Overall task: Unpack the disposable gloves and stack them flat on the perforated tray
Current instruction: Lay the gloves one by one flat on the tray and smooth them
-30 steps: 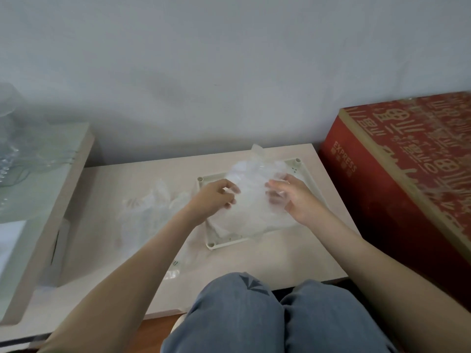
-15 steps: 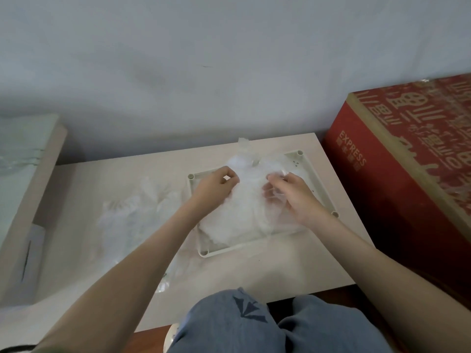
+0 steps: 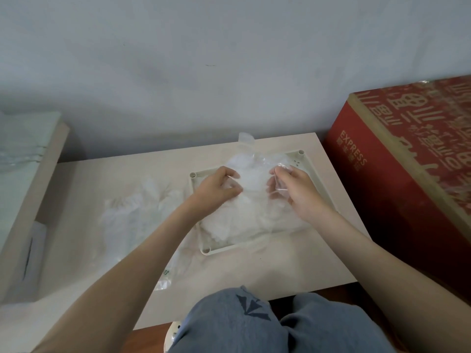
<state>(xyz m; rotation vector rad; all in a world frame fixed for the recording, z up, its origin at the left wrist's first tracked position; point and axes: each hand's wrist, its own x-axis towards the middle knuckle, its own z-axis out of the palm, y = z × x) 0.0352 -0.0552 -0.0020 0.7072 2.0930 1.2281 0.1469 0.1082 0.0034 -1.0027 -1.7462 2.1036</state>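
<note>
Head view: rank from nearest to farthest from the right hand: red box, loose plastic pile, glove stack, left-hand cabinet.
1. glove stack, on the tray, in the right hand's grip.
2. red box, right of the table.
3. loose plastic pile, left of the tray.
4. cabinet, far left.

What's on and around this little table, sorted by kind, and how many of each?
Perforated tray: 1
Heaps of clear gloves: 2, the tray heap and the loose heap left of it; single gloves uncountable
Hands: 2, left hand and right hand, both pinching the tray heap
Red box: 1
Total: 6
</note>
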